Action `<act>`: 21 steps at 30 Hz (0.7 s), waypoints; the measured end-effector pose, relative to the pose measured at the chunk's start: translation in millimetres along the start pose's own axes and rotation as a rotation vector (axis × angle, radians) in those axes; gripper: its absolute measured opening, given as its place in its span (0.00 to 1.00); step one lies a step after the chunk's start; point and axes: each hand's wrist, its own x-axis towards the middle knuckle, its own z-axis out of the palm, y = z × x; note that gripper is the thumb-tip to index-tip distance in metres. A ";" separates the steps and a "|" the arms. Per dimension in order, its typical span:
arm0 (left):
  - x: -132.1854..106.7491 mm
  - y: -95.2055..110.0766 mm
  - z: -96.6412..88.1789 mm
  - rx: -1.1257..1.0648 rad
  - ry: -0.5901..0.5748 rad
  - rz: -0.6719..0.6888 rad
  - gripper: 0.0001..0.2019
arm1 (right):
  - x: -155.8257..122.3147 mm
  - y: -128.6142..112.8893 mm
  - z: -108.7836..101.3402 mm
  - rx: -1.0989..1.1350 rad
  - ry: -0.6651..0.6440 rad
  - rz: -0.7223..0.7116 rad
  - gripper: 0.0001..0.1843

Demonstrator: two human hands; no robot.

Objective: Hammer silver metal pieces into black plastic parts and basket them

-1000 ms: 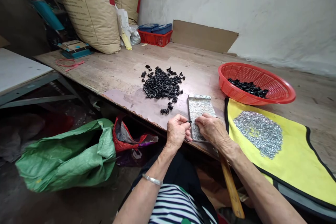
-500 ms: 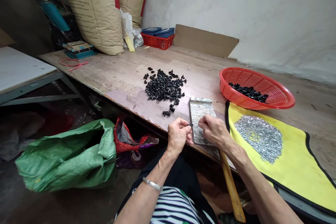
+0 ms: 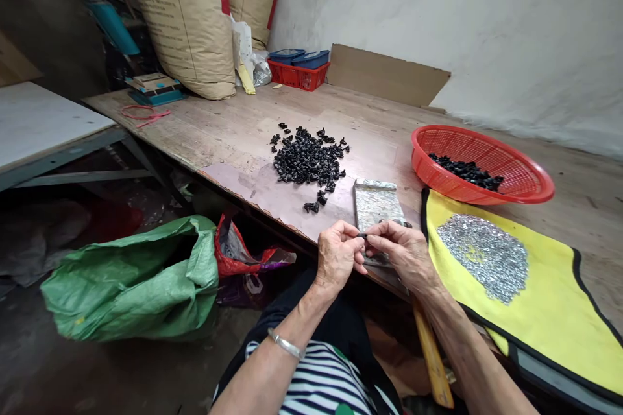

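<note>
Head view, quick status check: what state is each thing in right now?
left hand, pinching the small black piece
right hand, fingers closed on the same piece
small black piece, held between both hands
black pieces, loose heap
red plastic basket, holding more black pieces
silvery plate, lying flat beyond the hands
silver bits, spread on the yellow mat
green woven sack, open, slumped on the floor

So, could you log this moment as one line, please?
left hand: pinches small black part | right hand: touches it | beside: black parts pile, red basket

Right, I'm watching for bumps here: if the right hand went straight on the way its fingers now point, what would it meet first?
It would likely meet the small black piece at its fingertips first, then the bare left hand just beyond. The right hand is very close to both, though depth is hard to judge from this view.
</note>
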 end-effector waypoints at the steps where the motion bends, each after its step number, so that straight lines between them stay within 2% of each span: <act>1: -0.4 0.4 0.1 0.006 -0.002 0.001 0.05 | -0.3 -0.3 -0.3 0.020 0.002 0.014 0.11; 15: -4.1 1.8 -1.9 0.039 -0.054 0.006 0.04 | -0.8 -9.8 -1.8 0.193 -0.018 0.142 0.10; 21: -9.9 6.8 -3.7 0.028 -0.123 0.022 0.05 | -2.0 -14.3 -1.0 0.331 -0.027 0.172 0.10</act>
